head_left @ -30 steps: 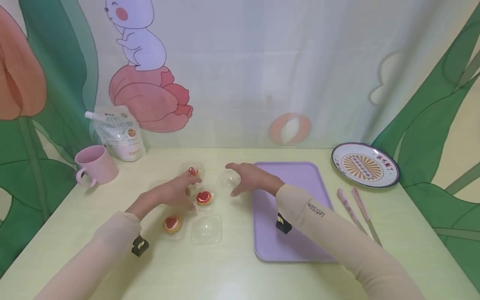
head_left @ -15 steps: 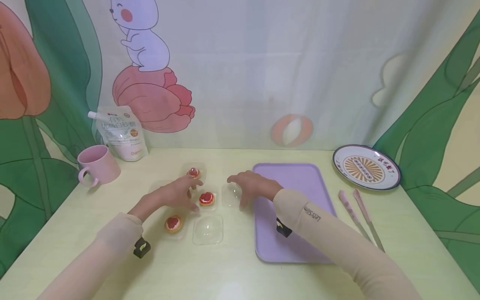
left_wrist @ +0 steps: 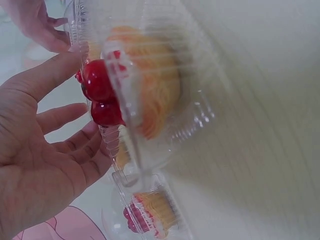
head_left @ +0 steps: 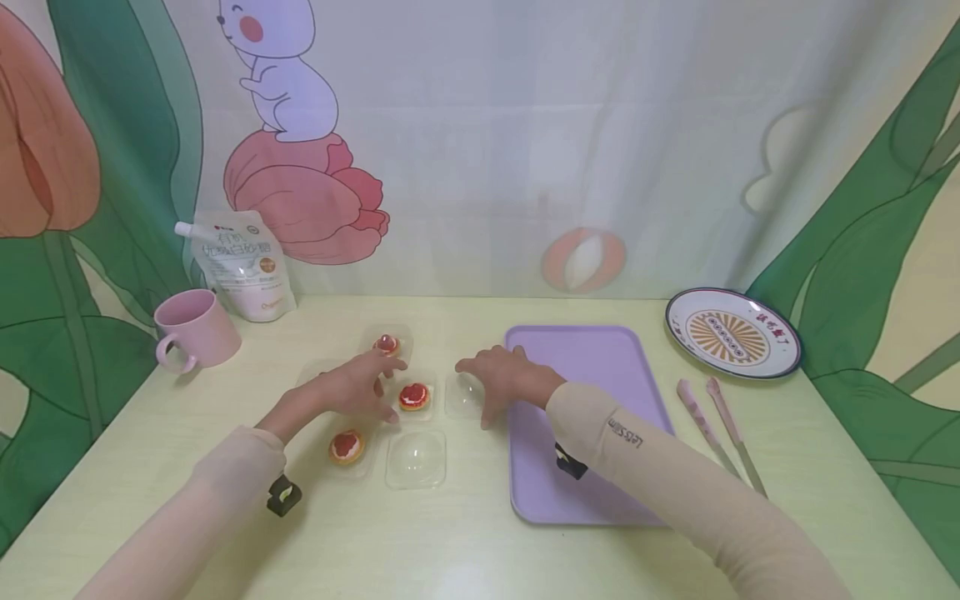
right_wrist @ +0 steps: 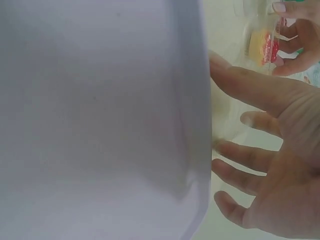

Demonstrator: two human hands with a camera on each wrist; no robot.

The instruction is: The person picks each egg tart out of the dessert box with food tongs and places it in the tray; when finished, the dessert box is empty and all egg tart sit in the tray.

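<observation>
My left hand hovers beside a small tart with red fruit in a clear plastic box. Its fingers are spread; in the left wrist view they lie close to a box holding a tart, and contact is unclear. Another boxed tart is nearer me, and one more sits farther back. My right hand is spread over a clear empty domed piece, partly hidden by it, at the tray's left edge. Whether it touches the piece cannot be seen.
A second clear domed piece lies in front. The purple tray is on the right, with a plate and two pink-handled utensils beyond. A pink mug and a spouted pouch stand at the back left.
My right hand and the clear domed piece beneath it have come slightly nearer me. My left hand has hardly moved, and the tarts stay in place.
</observation>
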